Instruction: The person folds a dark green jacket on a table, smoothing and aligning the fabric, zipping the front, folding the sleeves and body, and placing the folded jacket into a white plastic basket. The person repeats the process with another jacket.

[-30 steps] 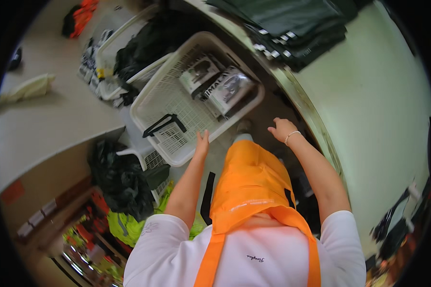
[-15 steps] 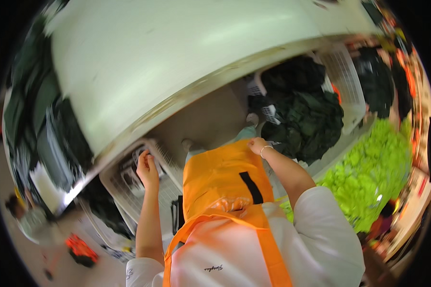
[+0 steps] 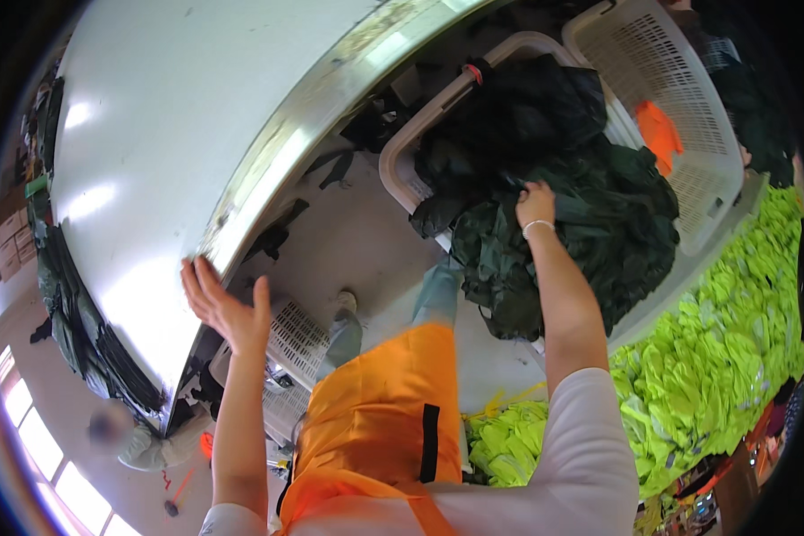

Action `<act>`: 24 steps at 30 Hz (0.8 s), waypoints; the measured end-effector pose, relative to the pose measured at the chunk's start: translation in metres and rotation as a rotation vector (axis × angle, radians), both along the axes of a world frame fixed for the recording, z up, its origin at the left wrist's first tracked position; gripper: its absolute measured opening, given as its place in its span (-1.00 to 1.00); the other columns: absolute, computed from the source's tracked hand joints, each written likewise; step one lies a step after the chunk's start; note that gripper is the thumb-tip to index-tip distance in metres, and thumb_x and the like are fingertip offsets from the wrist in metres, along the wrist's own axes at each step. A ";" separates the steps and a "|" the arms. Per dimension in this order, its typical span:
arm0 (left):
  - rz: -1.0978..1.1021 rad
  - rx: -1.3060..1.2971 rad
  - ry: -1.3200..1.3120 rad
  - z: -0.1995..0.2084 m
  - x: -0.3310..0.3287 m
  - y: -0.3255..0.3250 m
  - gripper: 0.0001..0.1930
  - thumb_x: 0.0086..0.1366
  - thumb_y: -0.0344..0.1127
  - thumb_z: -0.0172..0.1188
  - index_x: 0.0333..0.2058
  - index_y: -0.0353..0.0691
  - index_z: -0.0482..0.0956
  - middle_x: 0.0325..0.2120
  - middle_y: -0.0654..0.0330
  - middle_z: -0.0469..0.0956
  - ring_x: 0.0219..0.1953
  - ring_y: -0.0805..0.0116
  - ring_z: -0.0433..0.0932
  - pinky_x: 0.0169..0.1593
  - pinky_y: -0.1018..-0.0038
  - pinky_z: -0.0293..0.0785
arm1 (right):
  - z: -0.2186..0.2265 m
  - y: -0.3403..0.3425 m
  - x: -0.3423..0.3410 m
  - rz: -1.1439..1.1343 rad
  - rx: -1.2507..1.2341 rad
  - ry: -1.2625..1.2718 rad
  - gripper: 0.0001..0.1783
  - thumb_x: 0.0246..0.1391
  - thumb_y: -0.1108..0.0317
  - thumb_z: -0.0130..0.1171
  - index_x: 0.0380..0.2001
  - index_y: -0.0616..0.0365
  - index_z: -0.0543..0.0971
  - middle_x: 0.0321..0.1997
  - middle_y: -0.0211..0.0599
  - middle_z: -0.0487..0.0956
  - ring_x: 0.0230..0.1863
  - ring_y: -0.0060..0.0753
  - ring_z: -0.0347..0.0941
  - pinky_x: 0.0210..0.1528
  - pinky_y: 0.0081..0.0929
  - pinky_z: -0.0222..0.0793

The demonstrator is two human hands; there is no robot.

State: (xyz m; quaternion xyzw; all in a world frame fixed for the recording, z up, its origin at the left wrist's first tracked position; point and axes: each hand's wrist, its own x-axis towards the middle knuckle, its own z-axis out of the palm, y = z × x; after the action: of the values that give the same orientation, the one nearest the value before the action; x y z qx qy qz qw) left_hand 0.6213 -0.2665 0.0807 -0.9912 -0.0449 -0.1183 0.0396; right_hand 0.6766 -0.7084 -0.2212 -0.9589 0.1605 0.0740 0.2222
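Note:
A crumpled heap of dark green garments (image 3: 616, 205) fills and spills over a pale plastic basket (image 3: 395, 170) on the right. Reaching into this heap, my right hand (image 3: 536, 207) has its fingers curled round a bit of the dark green fabric. The fingertips are partly hidden by the cloth. On the left, my left hand (image 3: 226, 308) is held with fingers and thumb spread and nothing in it. Its fingertips are at the edge of the white table (image 3: 143, 152); whether they touch it I cannot tell. I wear an orange apron (image 3: 366, 393).
A second pale basket (image 3: 701, 161) with an orange cloth (image 3: 659, 138) stands at the far right. Neon yellow-green garments (image 3: 715, 330) are heaped below it. Another basket (image 3: 297, 338) stands under the table. Dark garments (image 3: 76, 313) line the table's left side, near another person (image 3: 147, 447).
My right hand has moved from the apron's edge up and right onto the dark green heap. My left hand has shifted left to the table edge and spread its fingers. The view has turned.

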 end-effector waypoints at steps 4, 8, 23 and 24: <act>0.018 0.070 -0.028 -0.003 0.000 -0.008 -0.15 0.15 0.05 0.17 0.26 -0.30 0.01 0.24 -0.13 0.03 0.29 -0.09 -0.02 0.28 0.06 -0.15 | 0.006 -0.053 0.037 0.266 -0.418 0.535 -0.38 0.06 0.22 0.14 0.20 0.05 0.26 0.13 0.07 0.38 0.18 0.05 0.26 0.18 -0.14 0.21; 0.045 0.022 -0.057 -0.011 0.004 -0.012 -0.16 0.08 -0.05 0.23 0.24 -0.30 0.05 0.24 -0.14 0.04 0.29 -0.11 -0.03 0.28 0.02 -0.15 | -0.007 -0.084 0.008 0.125 0.025 0.580 -0.58 0.23 0.17 -0.13 0.04 0.19 0.40 -0.05 0.07 0.51 -0.04 0.12 0.43 -0.02 -0.09 0.38; 0.994 -2.692 0.821 0.040 -0.001 -0.186 -0.33 0.23 0.10 0.01 0.15 -0.30 0.30 0.12 -0.02 0.33 0.12 0.07 0.33 0.18 0.30 0.24 | 0.451 0.070 -0.160 0.519 0.853 0.021 -0.44 -0.17 0.53 0.07 0.04 0.16 0.47 -0.34 0.02 0.54 -0.36 -0.07 0.54 -0.28 -0.34 0.45; 0.952 -2.708 0.846 0.040 -0.003 -0.173 -0.39 0.23 0.04 0.02 0.10 -0.32 0.36 0.04 -0.03 0.42 0.04 0.09 0.41 0.13 0.32 0.31 | 0.464 0.090 -0.169 0.618 0.925 0.055 -0.43 -0.16 0.51 0.09 0.06 0.14 0.45 -0.35 -0.01 0.54 -0.39 -0.06 0.52 -0.31 -0.32 0.45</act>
State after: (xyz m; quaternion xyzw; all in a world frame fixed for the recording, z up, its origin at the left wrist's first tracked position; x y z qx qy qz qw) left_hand 0.6182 -0.4391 0.1208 -0.1288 -0.4134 0.3238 -0.8412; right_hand 0.5077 -0.6189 0.2430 -0.7616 -0.1715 0.2234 0.5836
